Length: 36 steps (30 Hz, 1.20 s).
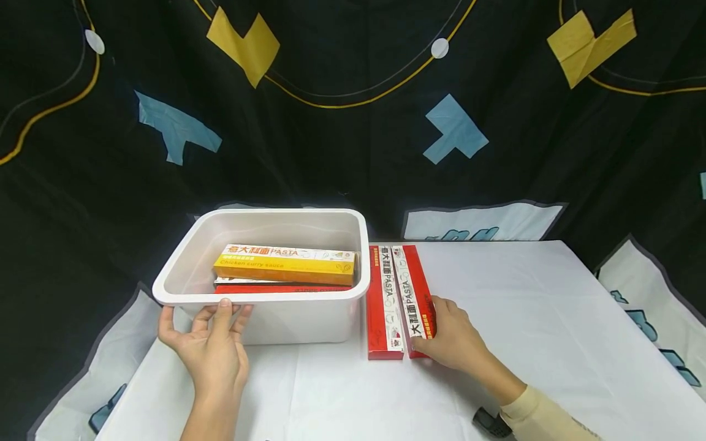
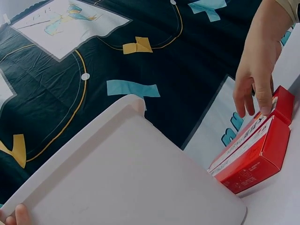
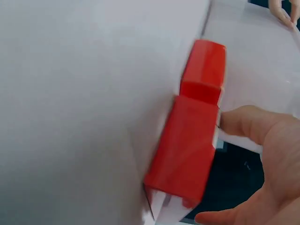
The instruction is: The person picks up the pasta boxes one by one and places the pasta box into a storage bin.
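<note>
A white plastic tub (image 1: 300, 321) stands left of centre. My left hand (image 1: 212, 346) is at its near left rim, thumb up against the edge and fingers spread under the lip. Inside the tub, a yellow pasta box (image 1: 284, 266) lies on top of a red pasta box (image 1: 281, 288). Right of the tub, two red-and-white pasta boxes lie side by side, a left box (image 1: 383, 306) and a right box (image 1: 421, 278). My right hand (image 1: 455, 337) grips the near end of the right box, thumb on its left side; the far fingertips are partly hidden.
The boxes lie on a white-covered table (image 1: 524, 306), close to the tub's right wall. Behind rises a black printed cloth (image 1: 342, 153). A small black object (image 1: 491, 422) shows by the right sleeve (image 1: 546, 416).
</note>
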### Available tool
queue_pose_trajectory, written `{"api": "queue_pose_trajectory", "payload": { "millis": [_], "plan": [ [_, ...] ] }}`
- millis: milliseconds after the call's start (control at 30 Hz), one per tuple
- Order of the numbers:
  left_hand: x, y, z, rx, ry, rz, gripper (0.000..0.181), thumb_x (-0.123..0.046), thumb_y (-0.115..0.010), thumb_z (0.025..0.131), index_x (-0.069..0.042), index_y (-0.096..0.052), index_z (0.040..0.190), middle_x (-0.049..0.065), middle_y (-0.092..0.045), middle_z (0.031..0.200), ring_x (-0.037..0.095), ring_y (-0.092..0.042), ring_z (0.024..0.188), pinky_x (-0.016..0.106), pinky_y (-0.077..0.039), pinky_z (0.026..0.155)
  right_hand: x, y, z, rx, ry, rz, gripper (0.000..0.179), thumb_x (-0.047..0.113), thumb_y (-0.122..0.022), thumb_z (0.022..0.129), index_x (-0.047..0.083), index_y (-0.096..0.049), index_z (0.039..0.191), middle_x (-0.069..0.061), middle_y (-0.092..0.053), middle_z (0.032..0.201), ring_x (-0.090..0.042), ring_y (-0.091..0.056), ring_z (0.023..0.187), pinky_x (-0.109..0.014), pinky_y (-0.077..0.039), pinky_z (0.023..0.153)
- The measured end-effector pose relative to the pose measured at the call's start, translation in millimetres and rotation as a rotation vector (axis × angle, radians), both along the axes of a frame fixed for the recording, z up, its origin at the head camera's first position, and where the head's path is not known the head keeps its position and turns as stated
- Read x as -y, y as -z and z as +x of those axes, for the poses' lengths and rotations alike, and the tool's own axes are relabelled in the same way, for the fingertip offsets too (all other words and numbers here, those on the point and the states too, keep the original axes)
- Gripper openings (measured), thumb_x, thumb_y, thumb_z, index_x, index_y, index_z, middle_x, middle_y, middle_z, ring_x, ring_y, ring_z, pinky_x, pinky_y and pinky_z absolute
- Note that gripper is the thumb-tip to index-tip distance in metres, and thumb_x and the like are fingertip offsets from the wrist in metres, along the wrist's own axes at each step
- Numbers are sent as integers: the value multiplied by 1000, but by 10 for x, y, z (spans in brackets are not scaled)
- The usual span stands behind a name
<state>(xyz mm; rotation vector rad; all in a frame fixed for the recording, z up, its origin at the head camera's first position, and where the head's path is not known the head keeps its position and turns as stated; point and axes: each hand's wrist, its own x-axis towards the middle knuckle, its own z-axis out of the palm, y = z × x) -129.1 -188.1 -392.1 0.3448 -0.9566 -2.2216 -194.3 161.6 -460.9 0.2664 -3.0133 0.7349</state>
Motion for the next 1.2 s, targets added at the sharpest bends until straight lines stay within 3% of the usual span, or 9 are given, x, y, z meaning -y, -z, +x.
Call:
{"api": "queue_pose_trajectory", "payload": {
  "millis": [200,433,500,600,700,967,1200],
  "plan": [
    [-2,-5,-2,8,-5,-4,85,-2,-71,88,-36,-12,139,16,-43,120,28,-60,102,40,-58,89,49,45,45,-15,-13,66,105,50,-78,67,-3,-32,146,-20,-48,135,-42,-48,117,-54,-53,85],
    [0,-13,-6,5,-13,1,84,-1,-71,88,-36,-13,139,17,-44,120,31,-60,103,40,-58,89,144,86,33,-34,10,187,118,54,-79,60,-12,-27,143,-26,-53,123,-46,-50,106,-74,-42,86],
    [3,-19,-3,5,-10,1,85,-1,-71,87,-36,-13,139,17,-44,120,31,-60,103,40,-58,89,141,113,28,-34,10,173,118,53,-80,61,-13,-26,143,-25,-55,118,-44,-52,104,-70,-45,85],
    [6,-22,2,10,-5,-4,86,-1,-71,87,-36,-12,139,16,-43,121,29,-60,101,40,-58,89,103,147,10,-34,22,99,113,48,-82,64,-11,-27,143,-20,-57,113,-37,-55,100,-56,-54,77],
    [5,-17,8,12,-3,-5,86,-1,-71,87,-36,-11,139,16,-43,121,29,-60,100,40,-58,88,25,151,-18,-24,50,-6,106,40,-84,65,-5,-30,144,-14,-58,112,-28,-56,95,-44,-55,71],
    [-17,-21,-3,0,-3,-5,85,-1,-70,88,-35,-12,139,15,-45,117,28,-64,91,41,-58,88,-280,-19,-41,-11,150,-300,91,25,-82,73,0,-35,146,-19,-53,134,-32,-53,110,-50,-50,93],
    [-12,-18,9,5,-4,6,86,-2,-71,88,-35,-11,139,15,-44,117,28,-63,94,41,-58,89,-480,-173,-10,0,215,-492,82,27,-79,80,10,-37,148,-16,-48,138,-32,-46,119,-45,-54,91]
  ]
}}
